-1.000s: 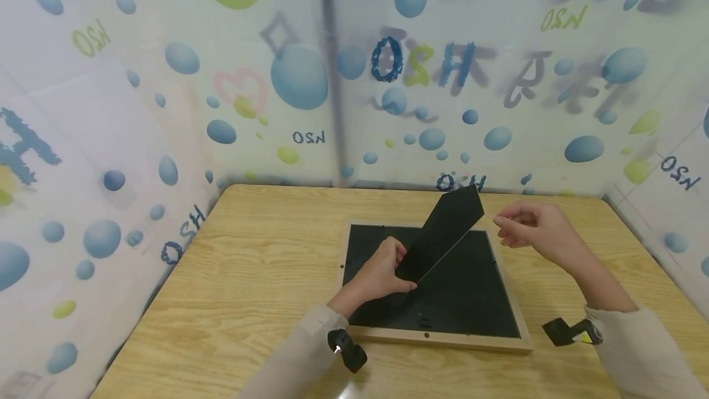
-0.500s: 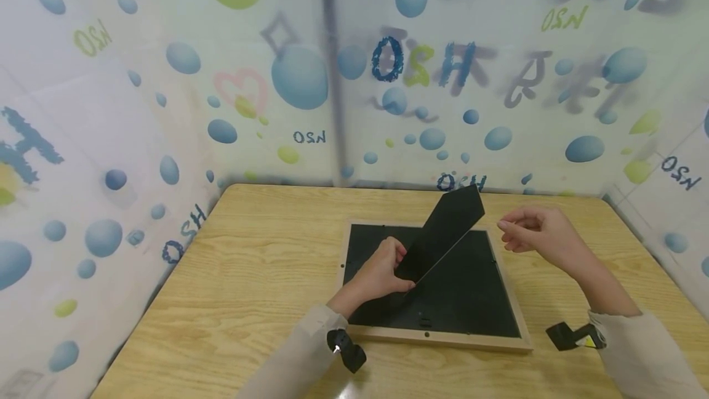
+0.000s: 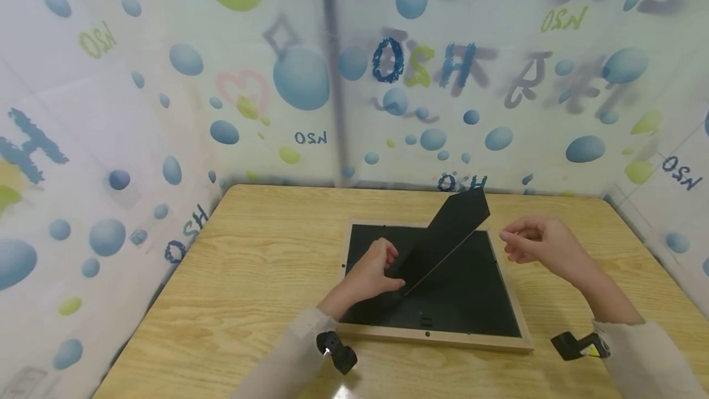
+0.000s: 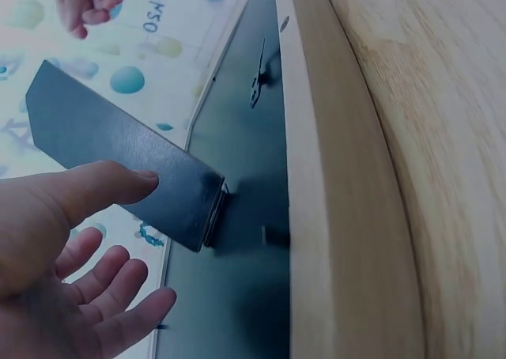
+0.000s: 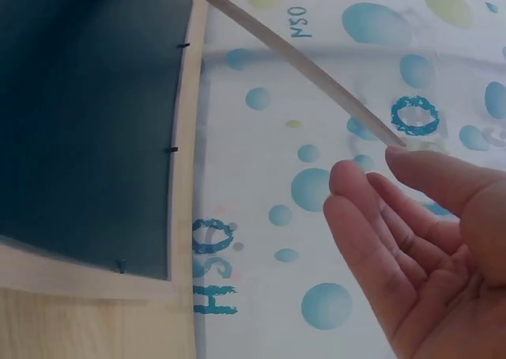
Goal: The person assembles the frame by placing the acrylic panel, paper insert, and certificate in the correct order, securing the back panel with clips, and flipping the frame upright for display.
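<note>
A picture frame (image 3: 471, 341) with a light wooden border lies back side up on the table. Its black backing board (image 3: 471, 294) faces upward. From the board a black easel stand (image 3: 456, 220) rises at a slant, joined by a small hinge (image 4: 213, 217). My left hand (image 3: 368, 273) is beside the stand's lower part, thumb and fingers spread apart around no object; whether the thumb touches the stand I cannot tell. Off the stand's raised tip, to the right, hovers my right hand (image 3: 545, 245). Its fingers are loosely bent and hold nothing.
The frame rests on a wooden table (image 3: 266, 251). Small metal tabs line the board's edge, and a metal hanger (image 4: 257, 86) sits on the board. A patterned curtain (image 3: 249, 159) encloses the table's back and sides.
My left hand has drawn back a little to the left, away from the stand. The stand's tip has shifted slightly right. My right hand has moved slightly down and right.
</note>
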`<state>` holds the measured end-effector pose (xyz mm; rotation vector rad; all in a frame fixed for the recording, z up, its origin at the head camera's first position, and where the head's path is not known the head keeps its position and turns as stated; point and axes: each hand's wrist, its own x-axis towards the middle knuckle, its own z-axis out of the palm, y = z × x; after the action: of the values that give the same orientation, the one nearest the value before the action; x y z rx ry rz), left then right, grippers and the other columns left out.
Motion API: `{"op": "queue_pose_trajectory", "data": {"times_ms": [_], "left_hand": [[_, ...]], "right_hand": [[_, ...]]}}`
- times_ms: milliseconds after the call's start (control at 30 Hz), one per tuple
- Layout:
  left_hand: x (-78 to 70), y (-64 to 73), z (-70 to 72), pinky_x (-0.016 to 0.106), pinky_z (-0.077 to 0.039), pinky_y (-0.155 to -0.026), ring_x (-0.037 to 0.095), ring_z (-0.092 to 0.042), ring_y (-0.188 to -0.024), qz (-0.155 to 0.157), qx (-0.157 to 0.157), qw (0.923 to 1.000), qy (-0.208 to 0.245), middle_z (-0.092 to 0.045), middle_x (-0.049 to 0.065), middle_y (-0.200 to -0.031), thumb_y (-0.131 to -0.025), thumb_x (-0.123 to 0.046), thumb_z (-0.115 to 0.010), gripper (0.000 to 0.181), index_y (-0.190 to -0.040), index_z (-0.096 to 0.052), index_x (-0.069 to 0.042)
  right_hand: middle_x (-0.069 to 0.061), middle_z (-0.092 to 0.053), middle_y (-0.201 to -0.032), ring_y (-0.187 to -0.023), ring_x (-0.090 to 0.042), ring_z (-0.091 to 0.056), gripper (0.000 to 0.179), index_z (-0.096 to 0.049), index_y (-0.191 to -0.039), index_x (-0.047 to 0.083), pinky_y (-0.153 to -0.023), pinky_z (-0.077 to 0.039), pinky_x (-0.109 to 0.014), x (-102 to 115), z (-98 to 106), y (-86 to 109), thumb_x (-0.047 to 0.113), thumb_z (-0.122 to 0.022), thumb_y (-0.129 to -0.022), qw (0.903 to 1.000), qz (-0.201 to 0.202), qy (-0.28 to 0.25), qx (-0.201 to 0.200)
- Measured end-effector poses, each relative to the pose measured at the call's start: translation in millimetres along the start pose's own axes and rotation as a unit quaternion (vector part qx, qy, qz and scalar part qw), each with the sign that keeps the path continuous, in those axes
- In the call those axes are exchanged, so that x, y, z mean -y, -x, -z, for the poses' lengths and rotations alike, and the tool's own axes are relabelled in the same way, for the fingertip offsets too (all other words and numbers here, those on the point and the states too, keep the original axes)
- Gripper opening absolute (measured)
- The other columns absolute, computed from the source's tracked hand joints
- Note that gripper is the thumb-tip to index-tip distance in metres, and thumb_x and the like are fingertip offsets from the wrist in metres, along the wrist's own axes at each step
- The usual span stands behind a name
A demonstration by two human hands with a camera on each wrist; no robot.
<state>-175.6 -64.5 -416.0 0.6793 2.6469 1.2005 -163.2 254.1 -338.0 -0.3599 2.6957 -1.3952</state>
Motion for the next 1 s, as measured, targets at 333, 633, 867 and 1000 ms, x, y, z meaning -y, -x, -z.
{"op": "queue_pose_trajectory", "data": {"times_ms": [333,633,867,1000], "left_hand": [[15.8,19.9,13.5,0.033,-0.045,-0.083,0.020,-0.047,-0.095,-0.008,-0.006,0.9999,-0.008,-0.044,0.006,-0.103,-0.077,-0.009,-0.075,0.046,-0.110,-0.044,-0.004],[26.5,41.4,28.8,0.038,-0.045,-0.083,0.024,-0.049,-0.096,0.011,-0.007,0.9998,-0.013,-0.046,0.010,-0.105,-0.078,-0.007,-0.074,0.045,-0.110,-0.044,-0.001],[31.9,61.2,36.6,0.038,-0.045,-0.076,0.026,-0.049,-0.093,0.015,-0.013,0.9990,-0.039,-0.047,0.011,-0.100,-0.075,-0.007,-0.076,0.045,-0.107,-0.045,0.001],[34.2,72.5,39.1,0.040,-0.045,-0.077,0.026,-0.050,-0.095,0.044,-0.004,0.9985,-0.031,-0.049,0.012,-0.101,-0.075,-0.009,-0.076,0.047,-0.109,-0.045,0.002]], "right_hand": [[-0.014,-0.062,-0.077,-0.065,-0.019,-0.063,0.032,-0.058,-0.103,-0.012,-0.060,-0.054,-0.029,-21.2,-3.0,15.2,0.018,-0.058,-0.092,0.9992,-0.017,0.014,0.034],[-0.012,-0.063,-0.081,-0.071,-0.022,-0.063,0.031,-0.059,-0.105,-0.011,-0.060,-0.053,-0.031,-49.1,-6.1,34.4,0.017,-0.058,-0.092,0.9958,-0.044,0.018,0.079],[-0.011,-0.064,-0.087,-0.072,-0.018,-0.061,0.037,-0.056,-0.110,-0.012,-0.059,-0.052,-0.031,-66.8,-8.7,52.0,0.019,-0.058,-0.092,0.9904,-0.075,0.017,0.115],[-0.012,-0.063,-0.089,-0.072,-0.016,-0.060,0.041,-0.054,-0.113,-0.015,-0.059,-0.052,-0.031,-74.9,-10.3,62.8,0.020,-0.058,-0.092,0.9890,-0.082,0.013,0.123]]}}
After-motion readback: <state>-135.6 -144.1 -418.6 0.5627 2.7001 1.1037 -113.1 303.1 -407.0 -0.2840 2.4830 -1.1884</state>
